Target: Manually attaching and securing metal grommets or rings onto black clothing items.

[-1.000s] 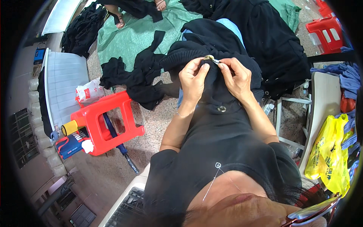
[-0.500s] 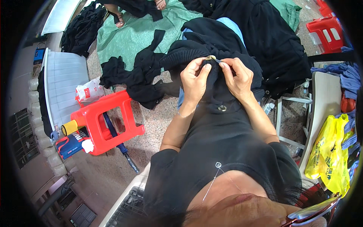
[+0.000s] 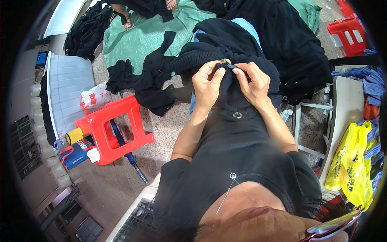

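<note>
Across my lap lies a black knit garment (image 3: 229,38) with a ribbed band. My left hand (image 3: 207,84) pinches its edge between thumb and fingers, right beside a pale, shiny button (image 3: 225,61). Close by on the right, my right hand (image 3: 254,82) pinches the same dark edge, its thumb and forefinger pressed together. Whether a needle or thread is between those fingertips is too small to make out. A second pale button (image 3: 237,115) shows lower down on the dark cloth, between my forearms.
Left of me stands a red plastic stool (image 3: 141,133) with a white bag (image 3: 96,97) by it. Black clothes (image 3: 288,52) are heaped ahead on a green sheet (image 3: 121,44). On the right, a table (image 3: 342,105) bears blue cloth and a yellow bag (image 3: 350,165).
My right fingertips have shifted slightly down and left, onto the cloth edge. The button beside my left fingers shows more fully now. My left hand stays nearly still.
</note>
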